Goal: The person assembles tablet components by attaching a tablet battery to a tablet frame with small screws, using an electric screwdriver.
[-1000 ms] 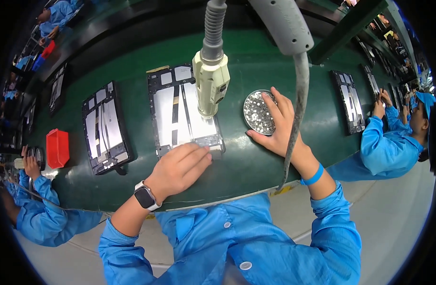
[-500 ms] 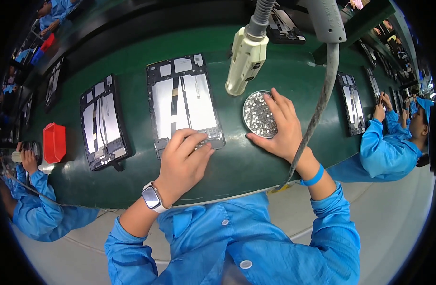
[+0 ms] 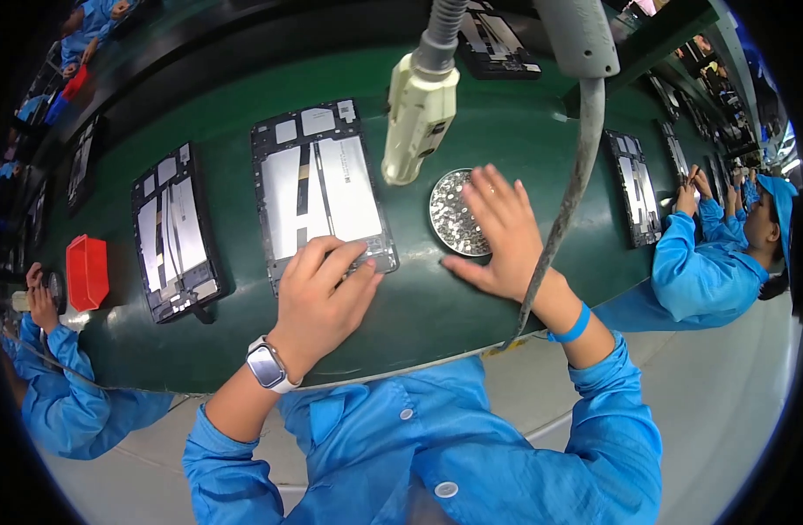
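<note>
In front of me lies an opened tablet (image 3: 340, 188), its back off, showing silver battery panels and dark ribbon strips. My left hand (image 3: 323, 293) rests over its lower end, fingers bent and thumb close to the fingertips. Whatever the fingertips hold is too small to make out. To the right stands a round dish (image 3: 455, 219) of small, shiny silver pieces. My right hand (image 3: 502, 232) is over the dish's right side, fingers stretched and thumb spread, hiding part of the pieces. No piece shows in it.
A cream handheld power tool (image 3: 422, 118) hangs above the dish. A thick grey cable (image 3: 576, 188) drops past my right wrist. Another opened tablet (image 3: 174, 232) and a red bin (image 3: 87, 273) are at left; one more tablet (image 3: 633, 188) lies right. Co-workers sit on both sides.
The right fingers have straightened and lifted from the pieces, with the hand flatter now. My left hand stays at the tablet's lower end. The whole view has shifted slightly.
</note>
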Action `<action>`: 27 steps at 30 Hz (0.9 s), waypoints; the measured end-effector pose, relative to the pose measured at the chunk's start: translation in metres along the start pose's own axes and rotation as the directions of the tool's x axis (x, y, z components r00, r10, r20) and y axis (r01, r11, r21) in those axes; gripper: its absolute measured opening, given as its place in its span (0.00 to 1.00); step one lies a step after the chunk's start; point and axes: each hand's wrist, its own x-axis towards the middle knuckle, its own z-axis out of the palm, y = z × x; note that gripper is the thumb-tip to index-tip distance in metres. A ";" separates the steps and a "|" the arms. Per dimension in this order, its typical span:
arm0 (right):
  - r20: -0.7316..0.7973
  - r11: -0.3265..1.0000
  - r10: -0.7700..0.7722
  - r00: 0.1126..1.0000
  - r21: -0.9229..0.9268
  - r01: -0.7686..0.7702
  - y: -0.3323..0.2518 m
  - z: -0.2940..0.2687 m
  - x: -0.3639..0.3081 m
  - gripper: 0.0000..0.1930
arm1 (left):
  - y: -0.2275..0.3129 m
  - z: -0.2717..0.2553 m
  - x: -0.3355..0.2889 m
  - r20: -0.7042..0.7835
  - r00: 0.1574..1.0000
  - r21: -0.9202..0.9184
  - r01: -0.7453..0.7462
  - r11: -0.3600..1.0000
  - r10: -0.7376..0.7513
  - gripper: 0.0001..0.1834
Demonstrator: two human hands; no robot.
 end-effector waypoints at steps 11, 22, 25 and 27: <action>0.231 0.985 -0.102 0.968 -0.111 0.131 0.004 -0.008 0.006 0.41 | -0.016 0.003 0.003 -0.033 0.999 0.012 -0.010 1.000 0.010 0.13; 0.275 0.979 -0.201 0.940 0.048 0.196 -0.012 -0.010 -0.010 0.41 | -0.013 0.001 0.002 0.024 0.999 -0.016 0.038 0.999 -0.038 0.12; 0.250 0.986 -0.137 0.958 -0.058 0.156 0.005 -0.008 0.002 0.43 | -0.014 0.002 -0.001 0.014 0.999 -0.007 0.037 0.999 -0.037 0.12; 0.247 0.983 -0.126 0.961 -0.096 0.154 0.015 -0.014 -0.010 0.43 | -0.015 0.000 0.001 -0.001 0.999 -0.012 0.032 0.999 -0.032 0.11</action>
